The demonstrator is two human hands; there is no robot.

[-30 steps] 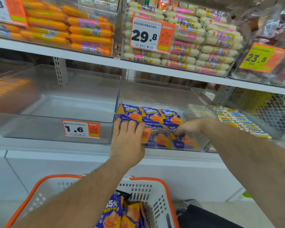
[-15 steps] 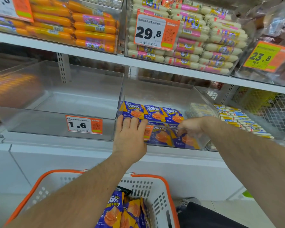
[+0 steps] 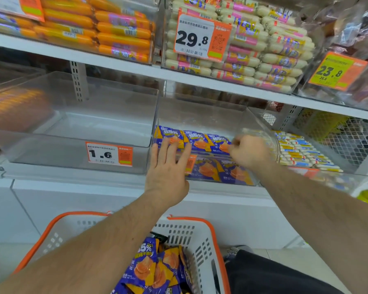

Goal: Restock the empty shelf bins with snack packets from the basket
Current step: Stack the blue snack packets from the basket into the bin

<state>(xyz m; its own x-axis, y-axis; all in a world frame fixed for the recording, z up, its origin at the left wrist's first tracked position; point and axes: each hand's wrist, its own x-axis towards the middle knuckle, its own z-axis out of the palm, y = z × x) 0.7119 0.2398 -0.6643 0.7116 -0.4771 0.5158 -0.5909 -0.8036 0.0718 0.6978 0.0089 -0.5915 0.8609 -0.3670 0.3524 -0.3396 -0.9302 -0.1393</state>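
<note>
The left hand [image 3: 167, 168] is flat and open on the bin [image 3: 202, 115] front. The right hand [image 3: 250, 151] is curled on the packets [image 3: 197, 141]. More packets sit in the basket [image 3: 202, 249] at 6 o'clock, nearer the left hand.

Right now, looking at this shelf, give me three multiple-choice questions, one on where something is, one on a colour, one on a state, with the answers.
1. Where do the shelved purple snack packets lie?
A. In the clear bin with the 1.6 tag
B. In the clear bin to the right of it
C. On the top shelf

2. What colour is the basket rim?
A. Orange
B. Blue
C. Green

3. How is the left hand held?
A. Gripping a packet
B. Fisted
C. Fingers straight at the bin front

Answers: 1 B, the packets line the bin beside the empty bin that carries the 1.6 tag. 2 A, an orange band edges the white basket. 3 C, its fingers are spread flat, while the right hand is curled over the packets.
</note>
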